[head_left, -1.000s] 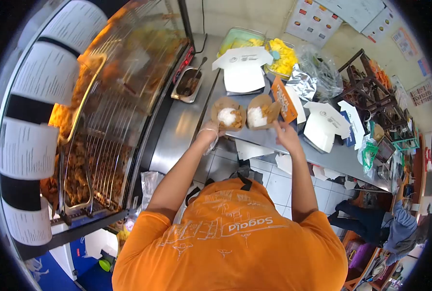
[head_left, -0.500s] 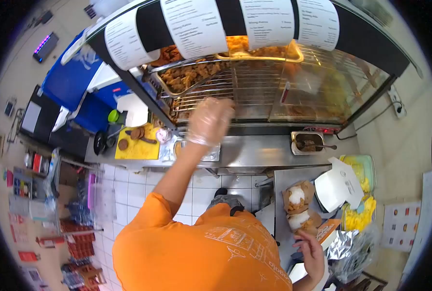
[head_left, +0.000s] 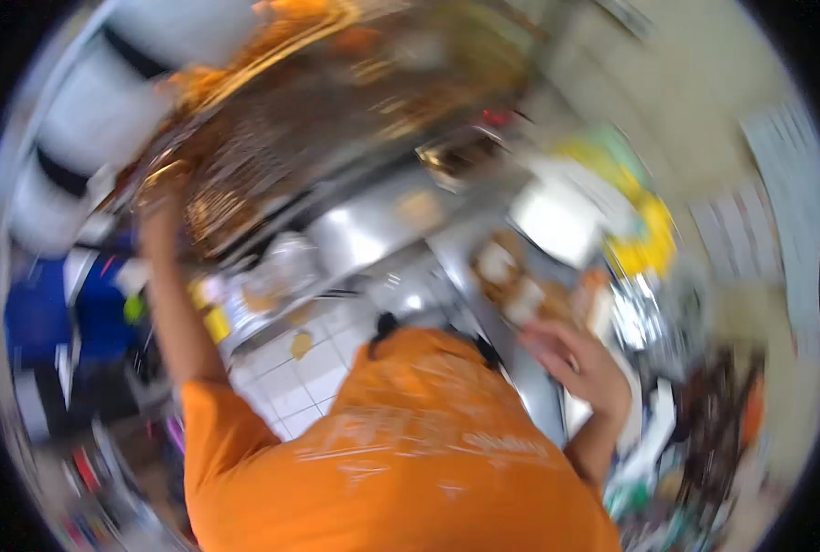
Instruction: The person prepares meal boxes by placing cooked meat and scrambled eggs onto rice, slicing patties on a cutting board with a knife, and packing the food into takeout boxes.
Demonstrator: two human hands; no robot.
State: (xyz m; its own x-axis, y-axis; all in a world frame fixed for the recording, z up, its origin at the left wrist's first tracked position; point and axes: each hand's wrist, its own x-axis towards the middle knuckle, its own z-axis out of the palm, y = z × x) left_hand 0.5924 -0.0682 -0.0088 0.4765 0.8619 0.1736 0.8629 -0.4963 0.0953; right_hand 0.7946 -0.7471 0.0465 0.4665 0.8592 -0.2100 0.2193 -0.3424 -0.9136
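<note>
Blur hid the fingers of the left hand point(head_left: 161, 189), which was well to the left of the white carton point(head_left: 557, 221) at the display case point(head_left: 336, 120), so I could not tell whether they were apart or clamped on something. The right hand point(head_left: 580, 362), below the carton, had thumb and fingers loosely apart near two brown paper bowls point(head_left: 554, 299), contact unclear. Both bowls stood just below-left of that one carton, and one steel pan point(head_left: 439, 173) sat above-left of it.
</note>
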